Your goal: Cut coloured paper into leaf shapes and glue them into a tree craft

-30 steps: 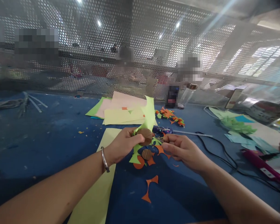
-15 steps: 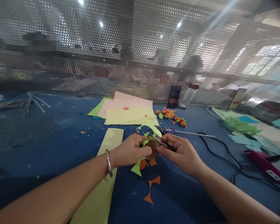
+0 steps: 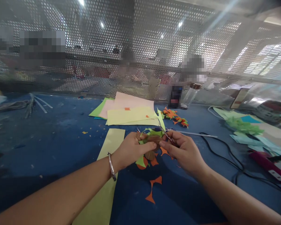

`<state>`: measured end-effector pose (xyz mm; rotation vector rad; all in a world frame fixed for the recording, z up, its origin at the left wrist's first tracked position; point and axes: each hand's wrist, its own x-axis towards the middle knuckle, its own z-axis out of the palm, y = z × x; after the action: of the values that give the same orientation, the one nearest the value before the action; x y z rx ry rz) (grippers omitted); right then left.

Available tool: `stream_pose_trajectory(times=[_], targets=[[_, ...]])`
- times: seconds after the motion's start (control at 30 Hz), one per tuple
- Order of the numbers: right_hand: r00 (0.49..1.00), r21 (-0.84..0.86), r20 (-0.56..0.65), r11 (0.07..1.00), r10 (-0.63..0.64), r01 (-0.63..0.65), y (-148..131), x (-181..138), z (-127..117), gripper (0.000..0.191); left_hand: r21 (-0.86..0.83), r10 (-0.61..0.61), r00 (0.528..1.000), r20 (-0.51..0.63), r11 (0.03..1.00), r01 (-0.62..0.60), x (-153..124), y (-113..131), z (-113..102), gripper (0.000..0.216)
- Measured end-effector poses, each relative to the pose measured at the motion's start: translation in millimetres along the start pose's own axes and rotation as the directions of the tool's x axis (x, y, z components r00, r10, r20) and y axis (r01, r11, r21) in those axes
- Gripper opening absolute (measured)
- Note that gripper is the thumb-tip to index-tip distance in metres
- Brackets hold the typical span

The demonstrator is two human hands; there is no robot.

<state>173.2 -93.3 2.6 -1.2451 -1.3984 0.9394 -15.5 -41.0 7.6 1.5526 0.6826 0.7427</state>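
Observation:
My left hand (image 3: 131,150), with a metal bangle on the wrist, is closed on a piece of light green paper (image 3: 152,133) with a brown round cut-out (image 3: 154,139) against it. My right hand (image 3: 182,150) is closed on small scissors (image 3: 165,133), whose blades meet the green paper. Both hands are held just above the blue table (image 3: 49,137). A second brown disc (image 3: 150,155) and orange paper scraps (image 3: 154,187) lie under them.
A long yellow-green strip (image 3: 103,187) lies under my left forearm. Stacked pink, yellow and green sheets (image 3: 128,112) sit behind the hands. A black cable (image 3: 224,153), a pink tool (image 3: 267,165) and green and blue cuttings (image 3: 243,128) are on the right. A perforated metal screen (image 3: 140,56) closes the back.
The tall flap of green paper that stood above my left hand has come down. My right hand has moved in to the paper and now holds scissors at it.

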Motion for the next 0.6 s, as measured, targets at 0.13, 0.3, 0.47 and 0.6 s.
stream_pose_trajectory(times=[0.13,0.3,0.47,0.6], targets=[[1.0,0.024,-0.001,0.999,0.022,-0.022,2.0,0.7,-0.7,0.031,0.107,0.084,0.989,-0.122,0.992,-0.072,-2.1,-3.9,-0.3,0.016],[1.0,0.057,0.007,0.998,0.026,-0.026,5.9,0.8,-0.6,0.033,0.221,0.17,0.979,-0.112,0.965,-0.142,-5.7,0.3,0.4,0.021],[0.997,0.116,0.049,0.991,0.062,-0.067,6.0,0.5,-3.5,0.037,0.0,0.119,0.992,-0.046,0.993,-0.119,-1.6,3.0,-0.9,0.025],[0.989,0.185,0.086,0.974,0.118,-0.133,3.2,-0.8,-3.7,0.046,-0.185,0.056,0.991,-0.119,0.98,-0.077,4.5,-1.2,-6.0,0.026]])
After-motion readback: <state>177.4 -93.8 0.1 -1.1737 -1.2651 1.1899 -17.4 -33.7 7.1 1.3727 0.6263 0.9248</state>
